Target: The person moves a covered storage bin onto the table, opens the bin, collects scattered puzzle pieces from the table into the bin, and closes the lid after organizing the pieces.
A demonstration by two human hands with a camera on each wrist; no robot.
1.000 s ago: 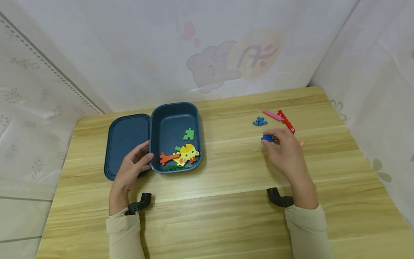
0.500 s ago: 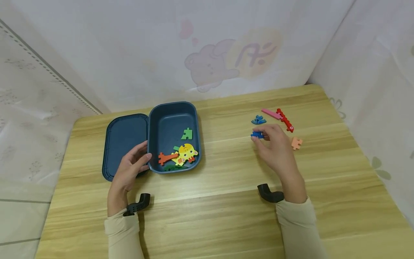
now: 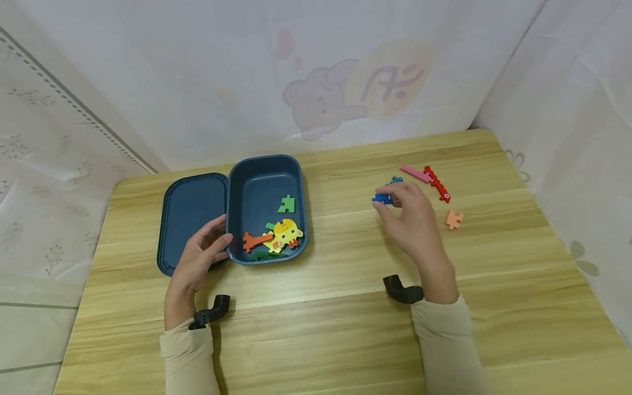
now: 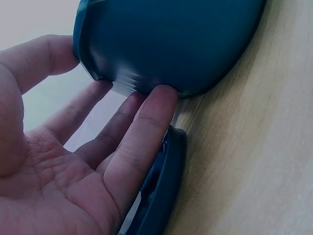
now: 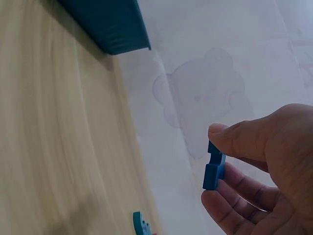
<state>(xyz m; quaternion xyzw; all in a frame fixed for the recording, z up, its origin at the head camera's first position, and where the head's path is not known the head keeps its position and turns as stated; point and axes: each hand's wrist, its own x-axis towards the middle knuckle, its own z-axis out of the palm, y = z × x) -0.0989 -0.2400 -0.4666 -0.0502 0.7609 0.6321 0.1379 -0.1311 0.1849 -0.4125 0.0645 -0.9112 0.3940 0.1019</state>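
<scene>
My right hand (image 3: pixel 412 222) pinches a dark blue puzzle piece (image 3: pixel 382 198) between thumb and fingertips, above the table on the right. In the right wrist view the blue piece (image 5: pixel 213 169) shows a notched edge. To the left stands a dark blue plastic box (image 3: pixel 249 167) with its lid laid out flat beside it. My left hand (image 3: pixel 197 255) holds the box by its left wall, thumb at the rim and fingers against the outside. In the box lie a yellow giraffe-head piece (image 3: pixel 286 233), an orange piece (image 3: pixel 258 241), a light green piece (image 3: pixel 287 204) and a dark green piece (image 3: pixel 266 256).
The lid (image 3: pixel 195 216) lies left of the box. A lighter blue piece (image 3: pixel 396 180), partly hidden behind my right hand, a pink piece (image 3: pixel 416 174), a red piece (image 3: pixel 438 185) and a peach piece (image 3: pixel 455 219) lie on the wooden table (image 3: pixel 316 329). Curtains surround its back and sides.
My right hand has moved left with the dark blue piece, uncovering the peach piece and partly covering the lighter blue one. My left hand stays at the box.
</scene>
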